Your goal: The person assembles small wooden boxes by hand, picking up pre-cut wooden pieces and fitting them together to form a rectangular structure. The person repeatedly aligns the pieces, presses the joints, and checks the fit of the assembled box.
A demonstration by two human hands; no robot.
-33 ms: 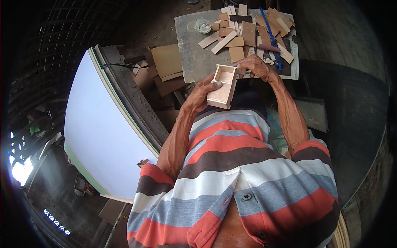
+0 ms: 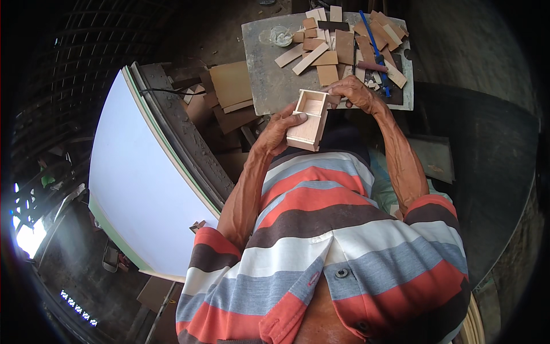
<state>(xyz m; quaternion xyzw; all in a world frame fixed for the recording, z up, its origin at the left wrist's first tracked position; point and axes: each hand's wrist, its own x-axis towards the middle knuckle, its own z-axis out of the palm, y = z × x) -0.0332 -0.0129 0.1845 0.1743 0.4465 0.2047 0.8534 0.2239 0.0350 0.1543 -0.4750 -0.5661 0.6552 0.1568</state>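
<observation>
A small pale wooden box is tilted in front of my body, with an open compartment at its far end and a flat panel over its near part. My left hand is closed around the box's left side, the thumb lying across the top by the compartment's edge. At the box's far right corner, my right hand has its fingers bent together. Something small and brown shows between those fingertips and the box, but its kind is unclear.
Beyond my hands, a worn board bears several wood pieces, a clear bowl and a blue bar-shaped tool. A large white sheet stands at my left. Brown flat offcuts lie beside the board.
</observation>
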